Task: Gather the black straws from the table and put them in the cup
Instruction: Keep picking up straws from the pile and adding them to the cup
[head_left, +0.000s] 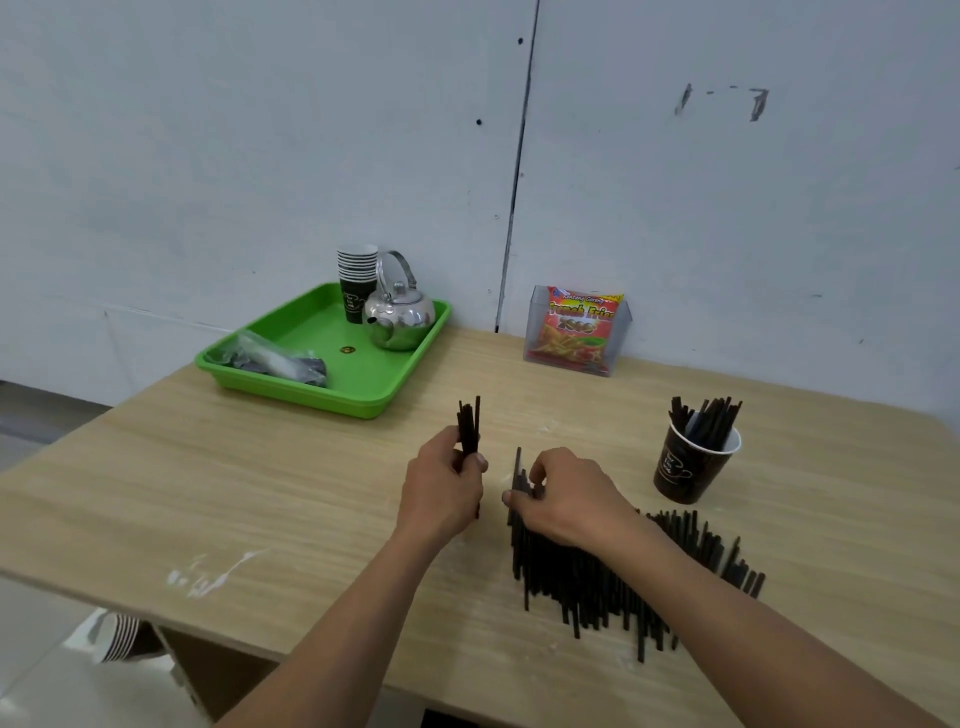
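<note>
Two grips busy — left hand (441, 493) clutches a straw bundle (469, 426), right hand (566, 493) pinches straws (518, 467) atop the pile (597, 582).

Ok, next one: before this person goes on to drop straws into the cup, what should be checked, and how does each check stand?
1. Left hand has hold of its bundle: ok, fingers curled round it, bundle upright.
2. Bundle ends level: not ok, the tops are uneven.
3. Right hand has hold of the pile: ok, it pinches straws at the pile's left end.
4. Cup upright: ok.
5. Room left in the cup: ok, part of the opening shows free beside the straws inside.
6. Nothing fallen off the table: cannot tell, the floor is mostly out of view.
</note>
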